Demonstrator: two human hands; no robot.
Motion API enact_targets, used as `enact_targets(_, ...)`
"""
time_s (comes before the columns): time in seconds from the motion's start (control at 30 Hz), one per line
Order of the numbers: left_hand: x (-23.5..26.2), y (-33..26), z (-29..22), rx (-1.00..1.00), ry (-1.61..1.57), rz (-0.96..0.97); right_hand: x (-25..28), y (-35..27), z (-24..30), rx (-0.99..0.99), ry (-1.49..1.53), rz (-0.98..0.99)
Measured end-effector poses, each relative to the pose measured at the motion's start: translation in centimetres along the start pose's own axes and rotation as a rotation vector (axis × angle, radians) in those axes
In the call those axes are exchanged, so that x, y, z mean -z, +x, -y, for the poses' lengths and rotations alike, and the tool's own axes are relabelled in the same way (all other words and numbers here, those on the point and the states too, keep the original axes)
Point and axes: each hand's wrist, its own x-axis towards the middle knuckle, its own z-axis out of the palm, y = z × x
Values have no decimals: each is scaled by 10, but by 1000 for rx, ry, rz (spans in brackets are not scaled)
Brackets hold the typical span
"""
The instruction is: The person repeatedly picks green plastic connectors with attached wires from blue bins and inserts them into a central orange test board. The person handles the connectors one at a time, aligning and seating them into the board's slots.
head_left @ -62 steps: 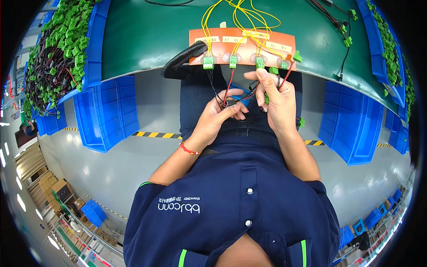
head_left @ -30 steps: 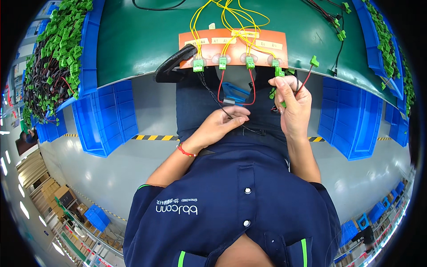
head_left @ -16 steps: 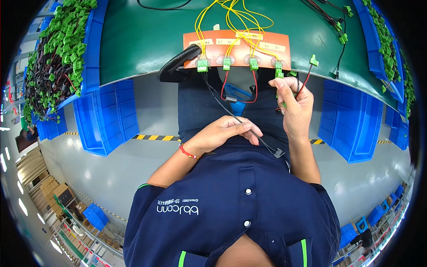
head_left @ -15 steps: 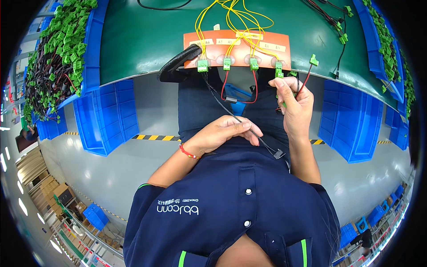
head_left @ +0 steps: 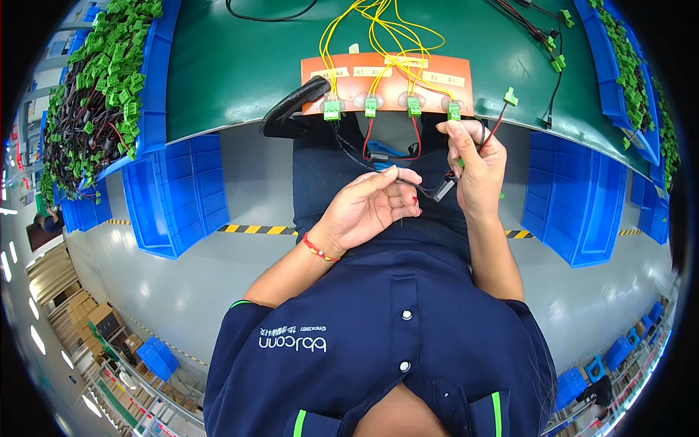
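Observation:
An orange fixture plate [head_left: 314, 89] at the bench's front edge carries a row of green terminal connectors [head_left: 370, 108] fed by yellow wires. At its right end, my right hand [head_left: 477, 164] pinches a green plug against the rightmost green connector [head_left: 453, 110]; fingertips hide most of the plug. Another green plug [head_left: 510, 96] sticks out above that hand on a red-and-black wire. My left hand [head_left: 373, 207], palm turned up, has its fingers curled round a black cable [head_left: 352, 151] hanging from the leftmost connector. The cable's black end connector [head_left: 443, 190] dangles between my hands.
A black curved piece [head_left: 291, 109] juts from the plate's left end over the green bench top [head_left: 240, 73]. Blue bins of green-plugged cables [head_left: 102, 95] flank the bench, with blue crates [head_left: 178, 193] below. More cables [head_left: 535, 29] lie at the far right.
My right hand has pushed its green plug up against the rightmost connector. My left hand has turned palm up and risen slightly, and the black end connector has swung up toward my right hand.

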Motion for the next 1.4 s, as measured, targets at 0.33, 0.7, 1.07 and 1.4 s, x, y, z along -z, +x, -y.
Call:
enact_targets(0.33, 8, 3, -1, -17, -112, -14, 5, -29, 12, 264, -129, -60)
enact_targets(0.7, -8, 9, 9, 68, 115, -19, -11, -21, 8, 457, -349, 30)
enact_targets(1.07, -10, -8, -1, 82, 851, -24, -6, -29, 10, 243, -197, 55)
enact_targets(1.4, -1, -13, -47, -717, 946, -545, 5, -26, 18, 190, -227, 12)
